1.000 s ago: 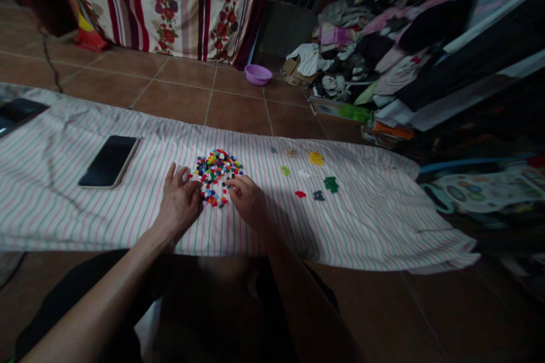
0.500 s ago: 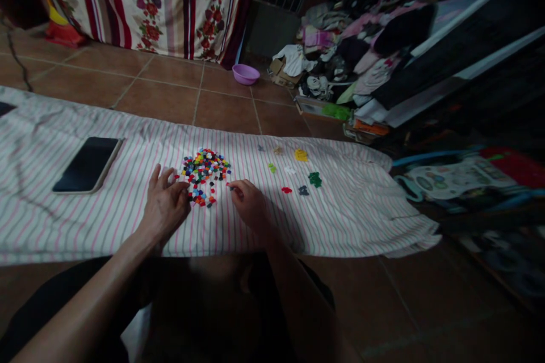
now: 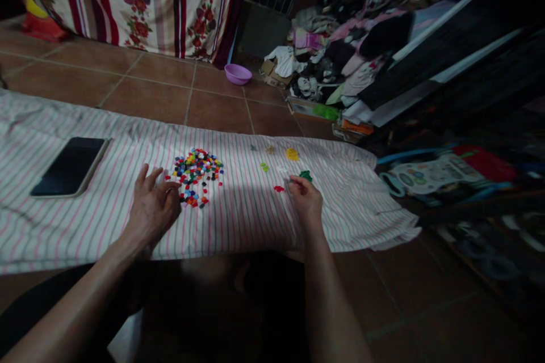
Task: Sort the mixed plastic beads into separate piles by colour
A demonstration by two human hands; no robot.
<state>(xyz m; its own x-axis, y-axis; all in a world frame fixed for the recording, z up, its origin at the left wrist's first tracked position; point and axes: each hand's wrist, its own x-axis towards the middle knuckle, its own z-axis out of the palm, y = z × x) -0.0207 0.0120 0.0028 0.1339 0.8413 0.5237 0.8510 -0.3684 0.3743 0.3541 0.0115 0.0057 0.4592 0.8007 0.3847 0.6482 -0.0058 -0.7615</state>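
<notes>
A mixed pile of tiny coloured pieces (image 3: 198, 167), like small beads or bricks, lies on the striped cloth (image 3: 247, 221). At its left edge rests my left hand (image 3: 155, 198), its fingers apart and the fingertips by the pieces. My right hand (image 3: 307, 201) is over the small sorted groups, thumb and forefinger pinched together; whatever is between them is too small to make out. Around it are red pieces (image 3: 279, 188), white pieces (image 3: 283, 169), dark green pieces (image 3: 305, 175), light green pieces (image 3: 264, 167) and yellow pieces (image 3: 292, 153). The dark grey group is hidden behind my right hand.
A phone (image 3: 70, 167) lies on the cloth at the left. Beyond are tan pieces (image 3: 269, 150) and grey pieces (image 3: 253, 148). On the tiled floor stands a purple basin (image 3: 238, 74), near heaped clothes (image 3: 340, 45). A floral curtain (image 3: 157, 0) hangs behind.
My right hand has moved right, from the mixed pile's edge to the sorted groups, now covering the dark grey one. My left hand stays by the pile. The view has shifted slightly.
</notes>
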